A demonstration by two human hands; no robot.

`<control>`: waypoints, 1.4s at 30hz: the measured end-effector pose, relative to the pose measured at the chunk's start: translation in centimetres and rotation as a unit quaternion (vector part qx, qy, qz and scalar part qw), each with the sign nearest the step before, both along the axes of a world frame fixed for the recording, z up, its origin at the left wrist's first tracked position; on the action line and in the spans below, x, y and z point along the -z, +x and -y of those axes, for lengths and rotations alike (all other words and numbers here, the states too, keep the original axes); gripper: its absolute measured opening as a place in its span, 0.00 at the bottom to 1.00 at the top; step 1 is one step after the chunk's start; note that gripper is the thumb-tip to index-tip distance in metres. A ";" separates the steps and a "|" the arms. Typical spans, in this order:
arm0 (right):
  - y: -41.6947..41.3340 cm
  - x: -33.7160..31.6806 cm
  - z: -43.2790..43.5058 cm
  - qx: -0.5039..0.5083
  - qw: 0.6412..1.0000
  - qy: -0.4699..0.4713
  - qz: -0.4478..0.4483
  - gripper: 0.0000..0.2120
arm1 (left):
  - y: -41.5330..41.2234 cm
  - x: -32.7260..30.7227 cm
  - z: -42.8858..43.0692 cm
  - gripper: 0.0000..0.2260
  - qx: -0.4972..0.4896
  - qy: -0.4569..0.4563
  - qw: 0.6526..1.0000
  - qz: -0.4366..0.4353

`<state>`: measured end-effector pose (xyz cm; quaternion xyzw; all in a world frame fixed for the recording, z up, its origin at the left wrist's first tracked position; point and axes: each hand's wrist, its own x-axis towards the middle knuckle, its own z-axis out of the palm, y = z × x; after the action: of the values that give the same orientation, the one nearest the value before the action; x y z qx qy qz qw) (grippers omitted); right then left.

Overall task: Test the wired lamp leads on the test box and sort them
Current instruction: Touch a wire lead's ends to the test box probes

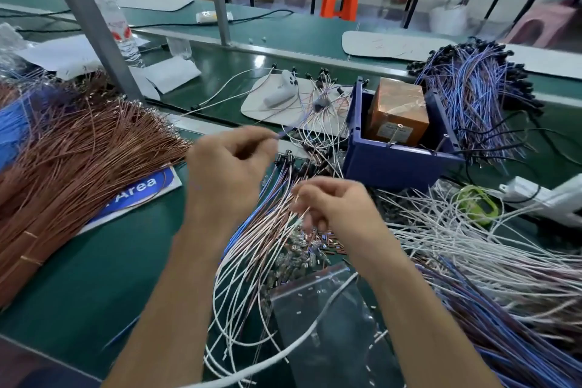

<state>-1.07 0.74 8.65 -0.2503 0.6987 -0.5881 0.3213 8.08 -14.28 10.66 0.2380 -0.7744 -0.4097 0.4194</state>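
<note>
My left hand [228,164] is raised over the green bench and pinches a thin blue lead [285,132] that sticks out to the right of its fingertips. My right hand [333,208] hovers lower, its fingers curled round the ends of thin pink and white leads [277,230] in the loose pile beneath. The test box [398,115], a copper-brown block, sits in a dark blue bin [390,164] just beyond the hands. Black lamp heads [302,164] lie at the pile's far end.
A big bundle of copper-coloured wires [69,154] fills the left. Blue and purple leads [472,91] are heaped at the back right, white and purple ones [491,268] at the right. A clear zip bag [327,324] lies in front. A grey frame post [94,25] stands at the left.
</note>
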 end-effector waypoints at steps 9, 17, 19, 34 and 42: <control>-3.4 -3.1 -4.1 0.243 0.883 -0.305 0.260 0.15 | -2.6 1.9 -3.9 0.04 0.282 0.195 0.927 0.154; -6.5 -1.8 -11.3 0.286 0.921 -0.213 0.158 0.16 | -2.1 2.2 -2.5 0.09 0.200 0.088 0.924 0.313; -6.4 -1.6 -12.1 0.315 0.944 -0.093 0.034 0.16 | -2.2 2.2 -2.5 0.09 0.136 0.018 0.920 0.368; -3.6 -0.6 -10.4 0.062 0.972 0.168 -0.154 0.15 | -5.1 2.5 -8.2 0.08 0.292 0.115 0.927 0.205; -3.4 0.6 -11.4 0.095 0.991 0.077 -0.059 0.10 | -4.8 3.3 -7.5 0.08 0.384 0.291 0.863 0.151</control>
<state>-4.45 12.09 8.09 -0.1917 0.7805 -0.5442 0.2406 3.23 -6.74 7.32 0.0917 -0.7042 -0.7039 0.0181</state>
